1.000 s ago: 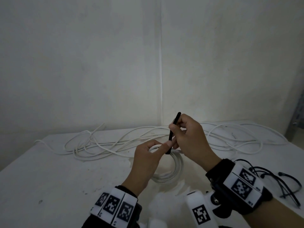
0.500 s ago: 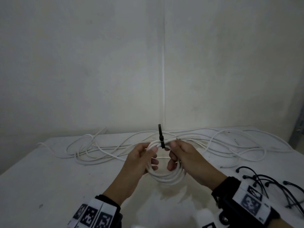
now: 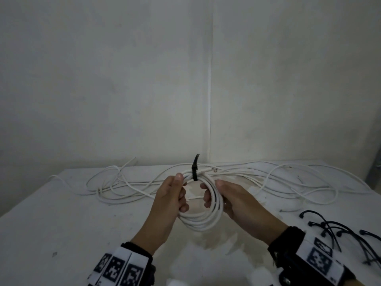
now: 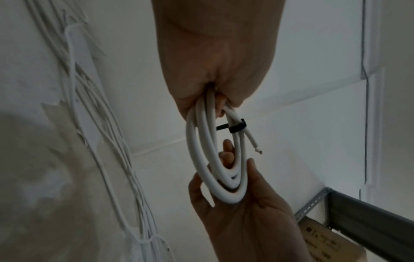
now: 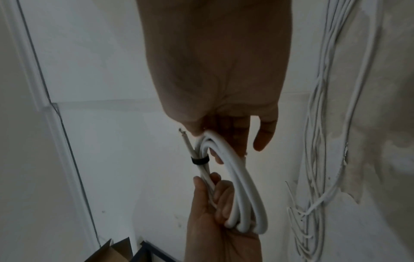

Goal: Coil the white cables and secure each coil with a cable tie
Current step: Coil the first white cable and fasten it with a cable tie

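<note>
A coil of white cable (image 3: 201,220) hangs between my two hands above the white table (image 3: 61,213). My left hand (image 3: 181,190) grips its left side, thumb on top. My right hand (image 3: 212,190) grips its right side, fingers curled through the loop. A black cable tie (image 3: 194,173) is wrapped round the top of the coil, its tail sticking up. In the left wrist view the tie (image 4: 237,127) binds the strands of the coil (image 4: 215,159) beside a bare cable end (image 4: 257,148). In the right wrist view the tie (image 5: 200,160) sits on the coil (image 5: 241,186) between both hands.
Loose white cables (image 3: 288,182) lie tangled across the back of the table, up to the wall. A heap of black cable ties (image 3: 340,234) lies at the front right. A grey metal shelf frame (image 4: 369,209) stands at the right.
My right hand has let go of the tie's tail and taken the coil's right side. The tie now sits round the coil's top, and both hands have moved further from me.
</note>
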Available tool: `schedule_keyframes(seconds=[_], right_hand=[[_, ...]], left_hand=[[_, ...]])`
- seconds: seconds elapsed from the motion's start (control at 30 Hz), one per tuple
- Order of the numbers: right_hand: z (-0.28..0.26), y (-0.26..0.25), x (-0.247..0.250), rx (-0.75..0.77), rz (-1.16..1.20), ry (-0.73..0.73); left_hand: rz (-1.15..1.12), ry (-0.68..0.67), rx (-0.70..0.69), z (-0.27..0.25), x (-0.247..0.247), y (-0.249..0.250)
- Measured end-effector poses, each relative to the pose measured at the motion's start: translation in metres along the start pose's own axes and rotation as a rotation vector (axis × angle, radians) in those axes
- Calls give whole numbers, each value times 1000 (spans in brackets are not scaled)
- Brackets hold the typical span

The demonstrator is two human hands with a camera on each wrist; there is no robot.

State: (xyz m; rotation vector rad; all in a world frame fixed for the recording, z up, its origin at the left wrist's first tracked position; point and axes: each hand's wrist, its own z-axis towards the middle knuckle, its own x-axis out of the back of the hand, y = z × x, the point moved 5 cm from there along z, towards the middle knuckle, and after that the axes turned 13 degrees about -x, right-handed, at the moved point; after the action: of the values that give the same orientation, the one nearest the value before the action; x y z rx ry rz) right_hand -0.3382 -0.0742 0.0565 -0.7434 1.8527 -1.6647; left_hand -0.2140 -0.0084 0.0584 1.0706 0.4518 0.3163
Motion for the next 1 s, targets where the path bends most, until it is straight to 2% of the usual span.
schedule_keyframes(seconds=[0.1,0.23,0.37,0.57,0.7,1.0], right_hand=[[0,3,0,-44,54,-35],[4,8,0,-71,234,24],[7,9,1,-72,320,79],[8,8,-3,-66,241,89],[6,14,-10,-79,196,74],[6,18,-18,-68,3,82]], left_hand=[[-16,16,8,0,2,-2],[-248,117,86,-4,3,-14],[-302,102,162,-13,-4,-25],[-366,198,116,-10,-7,-21],[-293,246,88,-9,-2,-18],[-196,248,71,-6,15,-15]])
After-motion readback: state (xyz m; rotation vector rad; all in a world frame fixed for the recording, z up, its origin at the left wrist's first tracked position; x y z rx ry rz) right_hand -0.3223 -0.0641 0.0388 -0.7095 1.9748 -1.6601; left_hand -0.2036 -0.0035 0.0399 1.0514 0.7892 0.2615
